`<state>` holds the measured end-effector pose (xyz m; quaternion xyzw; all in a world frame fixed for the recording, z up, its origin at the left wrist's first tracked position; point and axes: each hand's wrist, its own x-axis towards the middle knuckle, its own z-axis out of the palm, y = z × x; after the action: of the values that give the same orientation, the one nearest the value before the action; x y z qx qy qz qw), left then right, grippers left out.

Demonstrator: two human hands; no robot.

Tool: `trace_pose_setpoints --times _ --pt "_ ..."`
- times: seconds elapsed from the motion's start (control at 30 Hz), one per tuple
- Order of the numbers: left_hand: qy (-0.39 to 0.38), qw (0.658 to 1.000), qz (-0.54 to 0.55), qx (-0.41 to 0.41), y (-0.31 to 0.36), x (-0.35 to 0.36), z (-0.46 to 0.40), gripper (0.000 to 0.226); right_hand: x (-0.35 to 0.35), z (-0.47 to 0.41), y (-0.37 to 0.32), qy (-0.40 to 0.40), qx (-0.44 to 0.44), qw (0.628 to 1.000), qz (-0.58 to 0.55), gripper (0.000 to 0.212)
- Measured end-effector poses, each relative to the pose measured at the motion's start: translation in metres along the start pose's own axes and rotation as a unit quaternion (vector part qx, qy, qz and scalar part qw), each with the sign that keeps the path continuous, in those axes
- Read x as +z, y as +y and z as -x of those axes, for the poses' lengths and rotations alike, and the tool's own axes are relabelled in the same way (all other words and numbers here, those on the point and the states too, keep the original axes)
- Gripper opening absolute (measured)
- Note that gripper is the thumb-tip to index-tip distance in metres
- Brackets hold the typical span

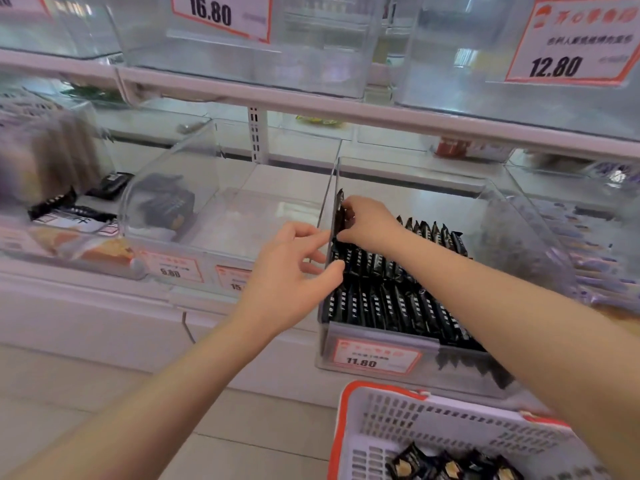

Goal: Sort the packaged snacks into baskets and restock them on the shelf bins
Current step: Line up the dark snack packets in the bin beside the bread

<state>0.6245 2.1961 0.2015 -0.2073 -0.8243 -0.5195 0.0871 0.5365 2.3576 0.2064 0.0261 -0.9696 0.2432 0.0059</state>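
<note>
A clear shelf bin (377,344) with an 11.80 price tag holds rows of black snack packets (391,296) standing on edge. My right hand (370,223) is inside the bin at its back left corner, shut on one black packet (340,211) held upright against the bin's left wall. My left hand (291,268) rests against the outside of that same wall, fingers spread, thumb touching the wall. A white basket with an orange rim (349,410) sits at the lower right with a few black packets (450,465) in it.
A nearly bare clear bin (221,216) stands to the left, with a dark packet inside. Further left a bin (62,209) holds mixed snacks. Bins with purple packets (595,258) lie to the right. Clear bins with price cards line the upper shelf (311,105).
</note>
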Motion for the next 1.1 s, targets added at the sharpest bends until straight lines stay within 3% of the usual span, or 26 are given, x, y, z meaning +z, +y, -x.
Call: trace_pose_setpoints --times 0.17,0.33,0.4,0.5,0.57,0.67,0.8,0.93,1.1 --pt "0.003 1.0 0.029 -0.012 0.003 0.002 0.004 0.039 0.011 -0.006 0.001 0.05 0.016 0.999 0.011 0.041" --pt "0.007 0.999 -0.049 0.002 0.01 -0.001 0.006 0.049 -0.016 0.007 0.01 -0.027 -0.015 0.999 0.044 0.069" --pt "0.037 0.987 -0.136 0.07 0.02 -0.002 0.006 0.052 -0.043 0.026 0.018 -0.035 -0.034 0.998 0.045 0.061" --pt "0.043 0.953 -0.215 0.207 0.045 0.006 0.001 0.033 -0.084 0.071 0.034 -0.098 -0.079 0.98 0.154 0.031" --pt "-0.034 0.946 -0.219 0.235 0.063 0.021 -0.006 0.023 -0.103 0.104 0.042 -0.185 -0.075 0.953 0.228 0.026" --pt "-0.232 0.915 -0.263 0.201 0.081 0.061 -0.018 0.025 -0.114 0.141 0.05 -0.309 -0.05 0.885 0.344 0.03" --pt "-0.397 0.84 -0.333 0.161 0.088 0.113 -0.03 0.037 -0.103 0.161 0.06 -0.314 -0.085 0.807 0.494 0.026" --pt "-0.418 0.807 -0.389 0.149 0.085 0.144 -0.033 0.054 -0.09 0.157 0.069 -0.291 -0.116 0.788 0.53 0.018" --pt "-0.397 0.818 -0.387 0.153 0.074 0.149 -0.035 0.061 -0.084 0.152 0.079 -0.222 -0.123 0.816 0.519 0.016"
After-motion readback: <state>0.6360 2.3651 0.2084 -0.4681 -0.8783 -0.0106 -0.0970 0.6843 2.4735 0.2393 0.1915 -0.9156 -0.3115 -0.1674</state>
